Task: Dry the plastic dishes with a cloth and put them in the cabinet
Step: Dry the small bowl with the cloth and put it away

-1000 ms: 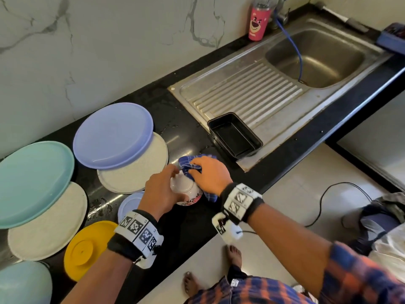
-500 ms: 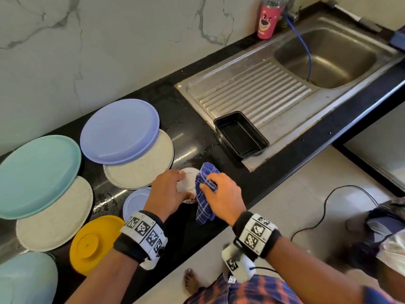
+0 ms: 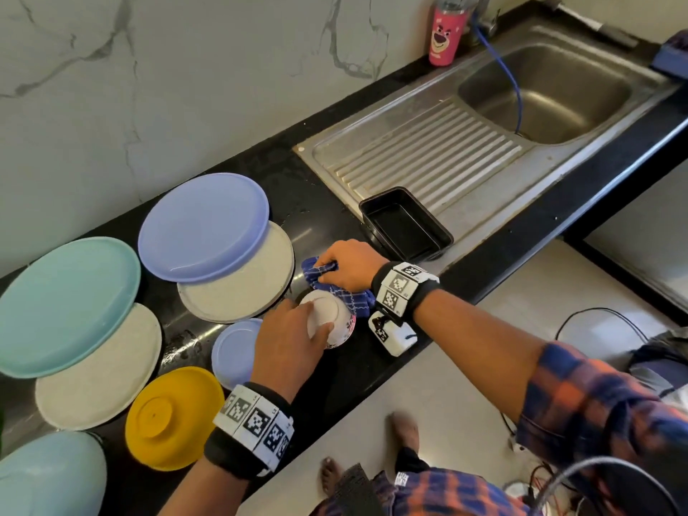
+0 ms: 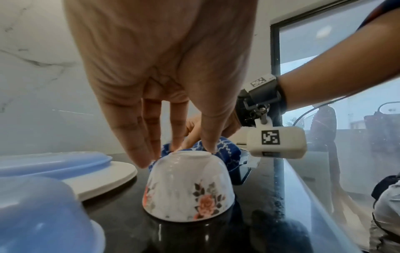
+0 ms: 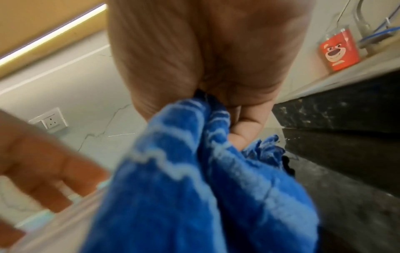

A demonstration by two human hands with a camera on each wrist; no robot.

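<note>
A white bowl with a flower print (image 3: 329, 316) (image 4: 186, 184) stands upside down on the black counter (image 3: 357, 366) near its front edge. My left hand (image 3: 290, 340) (image 4: 162, 68) comes down on it from above and holds its raised base between thumb and fingertips. Just beyond the bowl, my right hand (image 3: 350, 266) (image 5: 205, 51) grips a bunched blue checked cloth (image 3: 353, 297) (image 4: 225, 154) (image 5: 194, 188). The cloth lies against the bowl's far side, low over the counter.
Left of the bowl lie upturned dishes: a lilac plate (image 3: 203, 225) on a cream plate (image 3: 245, 288), a teal plate (image 3: 67, 307), a small lilac bowl (image 3: 234, 348), a yellow bowl (image 3: 171, 415). A black tray (image 3: 405, 225) sits on the drainboard; sink (image 3: 543, 95) and pink cup (image 3: 445, 39) behind.
The bowl has gone from being held and wiped above the counter to standing upside down on it. My right hand has pulled the cloth off the bowl and moved it back.
</note>
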